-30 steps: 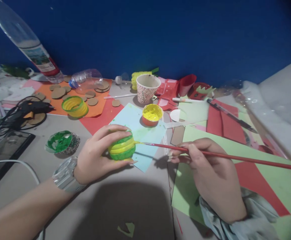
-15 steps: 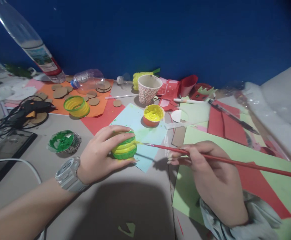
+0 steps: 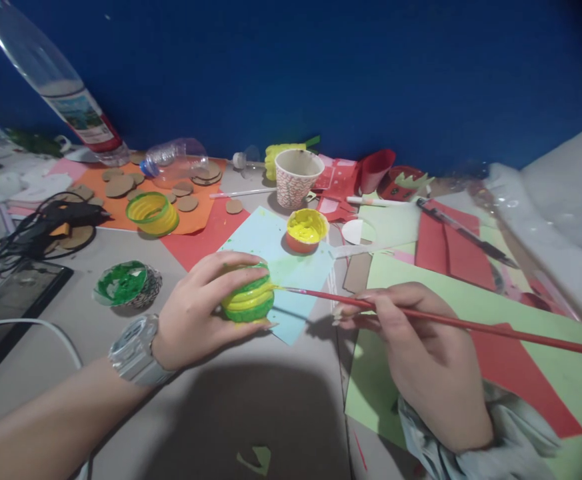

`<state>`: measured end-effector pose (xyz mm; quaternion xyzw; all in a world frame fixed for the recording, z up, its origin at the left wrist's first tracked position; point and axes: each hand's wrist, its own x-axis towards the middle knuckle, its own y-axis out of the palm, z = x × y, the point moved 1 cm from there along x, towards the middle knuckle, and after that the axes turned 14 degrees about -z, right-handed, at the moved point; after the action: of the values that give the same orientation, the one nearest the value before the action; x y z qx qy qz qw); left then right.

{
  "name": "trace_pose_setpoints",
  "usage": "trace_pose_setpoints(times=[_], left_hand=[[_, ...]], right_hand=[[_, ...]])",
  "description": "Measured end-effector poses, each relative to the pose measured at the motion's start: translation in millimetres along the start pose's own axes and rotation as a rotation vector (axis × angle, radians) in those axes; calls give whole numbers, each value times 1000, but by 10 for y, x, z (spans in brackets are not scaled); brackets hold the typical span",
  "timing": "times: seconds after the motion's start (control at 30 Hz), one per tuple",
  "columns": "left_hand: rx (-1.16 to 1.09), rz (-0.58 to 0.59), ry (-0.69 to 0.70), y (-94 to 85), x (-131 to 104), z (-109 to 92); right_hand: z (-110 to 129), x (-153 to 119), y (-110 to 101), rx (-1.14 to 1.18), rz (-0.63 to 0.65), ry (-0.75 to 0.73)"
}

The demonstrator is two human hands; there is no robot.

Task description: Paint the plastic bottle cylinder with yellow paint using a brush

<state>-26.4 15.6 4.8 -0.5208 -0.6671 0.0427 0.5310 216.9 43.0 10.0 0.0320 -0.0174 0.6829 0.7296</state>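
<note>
My left hand (image 3: 211, 300), with a grey watch (image 3: 138, 351) on the wrist, is wrapped round a ribbed piece painted in green and yellow bands (image 3: 249, 298). That piece is over the edge of a light blue sheet (image 3: 291, 320). A red paintbrush (image 3: 421, 313) is pinched between the fingers of my right hand (image 3: 421, 353). Its yellow-wetted tip touches the right side of the painted piece. Just behind stands a small cup of yellow paint (image 3: 307, 231). Left of my left hand sits a cut cup of green paint (image 3: 127, 285).
A patterned paper cup (image 3: 298, 183) stands behind the yellow paint. Farther left are a yellow-green ring (image 3: 152, 214), cardboard discs, a glue gun (image 3: 71, 213) with cables, and a tall bottle (image 3: 78, 113). Green paper (image 3: 381, 380) and red paper lie under and around my right hand.
Almost nothing differs. The brush and my right hand have shifted very slightly left, with the tip still against the painted piece. My left hand keeps its hold.
</note>
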Motion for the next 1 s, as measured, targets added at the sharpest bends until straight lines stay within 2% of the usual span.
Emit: trace_pose_setpoints(times=[0.1,0.27,0.47,0.57,0.77,1.0], left_hand=[[-19,-2,1,6,2,4],[-47,12,31,11,-1,-2],[-50,5,2,-2,-5,6],[-43,4,-17,-7,-5,14],[-47,3,2,-14,-16,5],[-22,26,-24,-3,-36,21]], right_hand=[[22,-10,-10,76,12,20],[4,-47,0,149,116,1],[-27,-5,-36,-17,36,-32],[-11,6,-65,-3,15,-44],[35,-71,-15,149,146,-9],[16,-26,-6,7,71,-34]])
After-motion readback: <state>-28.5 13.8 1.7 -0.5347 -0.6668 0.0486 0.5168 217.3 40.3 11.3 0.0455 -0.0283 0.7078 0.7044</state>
